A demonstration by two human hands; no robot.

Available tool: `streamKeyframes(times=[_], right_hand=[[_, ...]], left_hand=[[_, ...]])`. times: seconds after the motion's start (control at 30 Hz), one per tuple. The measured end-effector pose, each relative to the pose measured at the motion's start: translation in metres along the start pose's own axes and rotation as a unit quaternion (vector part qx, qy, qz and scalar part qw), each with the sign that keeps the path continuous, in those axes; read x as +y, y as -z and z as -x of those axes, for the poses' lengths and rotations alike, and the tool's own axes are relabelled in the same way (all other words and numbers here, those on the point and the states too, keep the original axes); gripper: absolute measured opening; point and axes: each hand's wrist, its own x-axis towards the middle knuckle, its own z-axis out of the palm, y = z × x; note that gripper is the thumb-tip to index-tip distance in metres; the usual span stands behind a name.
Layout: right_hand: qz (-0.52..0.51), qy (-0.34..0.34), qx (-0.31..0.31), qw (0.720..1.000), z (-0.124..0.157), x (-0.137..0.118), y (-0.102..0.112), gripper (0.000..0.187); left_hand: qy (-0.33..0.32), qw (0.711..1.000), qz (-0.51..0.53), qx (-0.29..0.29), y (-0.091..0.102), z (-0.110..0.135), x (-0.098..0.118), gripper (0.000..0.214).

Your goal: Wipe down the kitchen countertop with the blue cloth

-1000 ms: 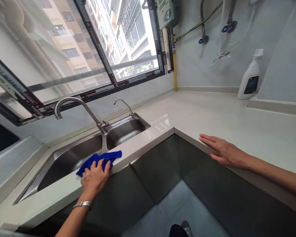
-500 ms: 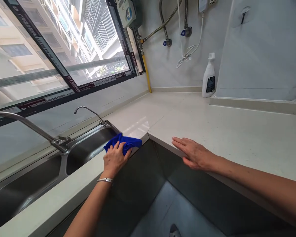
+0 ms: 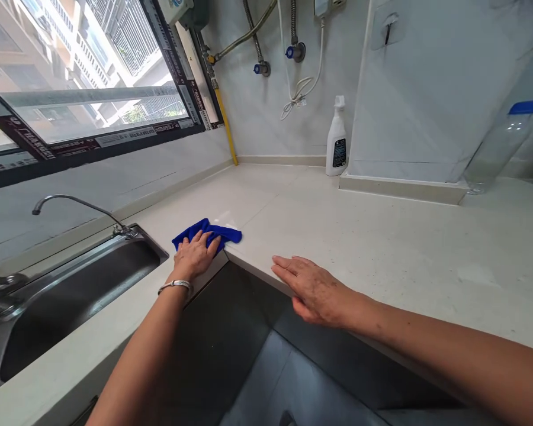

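My left hand presses a crumpled blue cloth flat against the pale countertop, near its inner corner and just right of the steel sink. Its fingers lie on top of the cloth, holding it down. A metal bracelet circles that wrist. My right hand rests palm down on the counter's front edge to the right of the corner, fingers stretched out flat, holding nothing.
A small tap stands behind the sink. A white spray bottle stands at the back wall, and a clear bottle with a blue cap leans at the right. A window runs along the left; pipes and valves hang in the corner.
My left hand has slid the blue cloth rightward along the counter's edge, from the sink rim past the sink to the corner. My right hand stays flat on the edge. The view has swung right.
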Motion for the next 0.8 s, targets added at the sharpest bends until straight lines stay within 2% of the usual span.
streamKeyframes(times=[0.17, 0.3, 0.4, 0.47, 0.6, 0.7, 0.8], right_hand=[[0.005, -0.008, 0.004, 1.000, -0.004, -0.002, 0.004, 0.070], [0.016, -0.016, -0.019, 1.000, -0.009, -0.003, 0.009, 0.067], [0.015, -0.005, -0.009, 1.000, -0.011, -0.004, 0.011, 0.062], [0.002, -0.007, 0.013, 1.000, -0.012, -0.005, 0.013, 0.051], [-0.034, -0.103, 0.072, 0.991, -0.011, -0.007, 0.020, 0.030], [-0.045, -0.159, 0.108, 0.980, -0.001, -0.006, 0.031, 0.032], [-0.022, -0.166, 0.122, 0.978, 0.024, 0.003, 0.051, 0.035]], left_hand=[[0.030, 0.999, 0.010, 0.001, -0.002, -0.035, 0.013, 0.077], [0.034, 0.999, 0.012, -0.003, -0.003, -0.037, 0.023, 0.078], [0.010, 1.000, 0.008, -0.008, 0.000, -0.020, 0.037, 0.074], [-0.015, 1.000, 0.004, -0.010, 0.002, -0.004, 0.050, 0.070], [-0.066, 0.998, -0.002, -0.001, 0.006, 0.033, 0.076, 0.065], [-0.108, 0.994, 0.003, 0.005, 0.008, 0.062, 0.094, 0.061], [-0.150, 0.989, 0.014, 0.012, 0.010, 0.092, 0.113, 0.056]])
